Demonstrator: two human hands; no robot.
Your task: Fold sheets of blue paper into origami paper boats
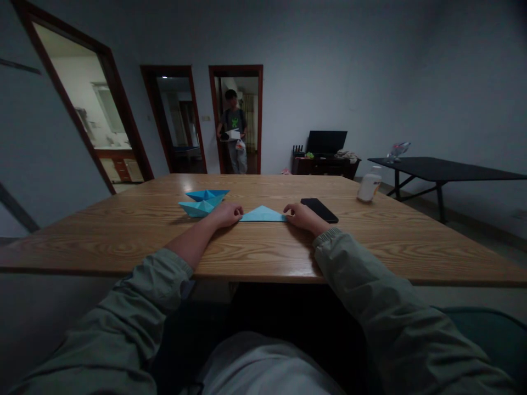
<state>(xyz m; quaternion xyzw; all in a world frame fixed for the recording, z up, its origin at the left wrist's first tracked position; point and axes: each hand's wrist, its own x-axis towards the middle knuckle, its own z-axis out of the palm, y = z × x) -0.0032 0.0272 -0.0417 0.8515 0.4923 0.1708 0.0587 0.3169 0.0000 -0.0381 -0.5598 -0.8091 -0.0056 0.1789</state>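
A light blue folded paper (262,214), shaped like a low triangle with a strip along its bottom, lies on the wooden table between my hands. My left hand (226,214) pinches its left corner with curled fingers. At the right corner, the thumb and fingers of my right hand (302,216) are closed on the paper. Two folded paper boats stand just beyond my left hand: a light blue one (200,207) in front and a darker blue one (207,195) behind it. A black phone (319,210) lies beside my right hand.
The wooden table (263,249) has a white bottle (369,185) near its right far edge. A person (234,126) stands in a doorway, holding a white box. Farther back are a low cabinet with a monitor (326,142) and a black table (448,168) at right.
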